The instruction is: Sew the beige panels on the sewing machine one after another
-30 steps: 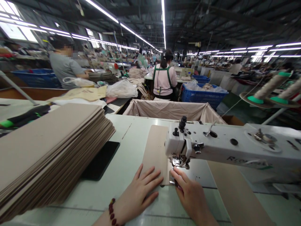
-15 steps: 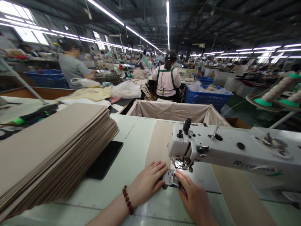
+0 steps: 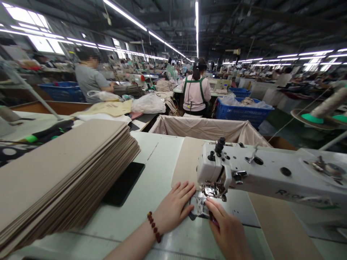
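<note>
A beige fabric panel (image 3: 183, 160) lies on the pale green table, running under the head of a white sewing machine (image 3: 214, 168). My left hand (image 3: 177, 202), with a beaded bracelet on the wrist, rests flat with fingers stretched over the panel's near end, left of the presser foot (image 3: 210, 190). Just in front of the foot, my right hand (image 3: 226, 224) has its fingertips by the metal guide plate (image 3: 199, 204). Its fingers curl around a small dark reddish thing (image 3: 214, 219), mostly hidden in the palm.
To the left stands a tall stack of beige panels (image 3: 73, 162), beside a black phone-like slab (image 3: 124, 184). Another beige strip (image 3: 282, 227) lies under the machine arm. Beyond the table hangs a cloth-lined bin (image 3: 208, 128). Thread cones (image 3: 325, 104) stand right; two co-workers sit ahead.
The view has shifted slightly, so everything appears a little further right. Both hands stay in nearly the same places by the presser foot.
</note>
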Demonstrator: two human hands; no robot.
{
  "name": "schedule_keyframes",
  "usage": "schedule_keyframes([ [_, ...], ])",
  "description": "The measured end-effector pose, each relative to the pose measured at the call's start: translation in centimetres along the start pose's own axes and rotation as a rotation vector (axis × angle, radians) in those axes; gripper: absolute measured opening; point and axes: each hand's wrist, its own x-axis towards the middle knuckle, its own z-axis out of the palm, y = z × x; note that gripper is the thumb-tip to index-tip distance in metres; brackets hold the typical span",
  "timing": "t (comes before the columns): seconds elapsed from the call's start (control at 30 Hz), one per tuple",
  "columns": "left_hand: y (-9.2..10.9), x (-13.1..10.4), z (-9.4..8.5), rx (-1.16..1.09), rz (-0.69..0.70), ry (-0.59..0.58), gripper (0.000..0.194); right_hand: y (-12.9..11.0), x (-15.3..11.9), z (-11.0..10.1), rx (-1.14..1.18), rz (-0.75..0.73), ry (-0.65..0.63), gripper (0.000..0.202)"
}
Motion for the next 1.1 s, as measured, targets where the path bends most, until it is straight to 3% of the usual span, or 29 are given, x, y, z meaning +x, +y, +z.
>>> schedule_keyframes([
  [0.67, -0.2, 0.1, 0.5, 0.047, 0.006, 0.011, 0.060, 0.0, 0.0, 0.1, 0.036, 0.027, -0.019, 0.055],
  [1.1, -0.3, 0.4, 0.5, 0.061, -0.018, 0.131, 0.061, -1.5, 0.2, -1.2, 0.063, 0.101, 0.008, 0.051],
])
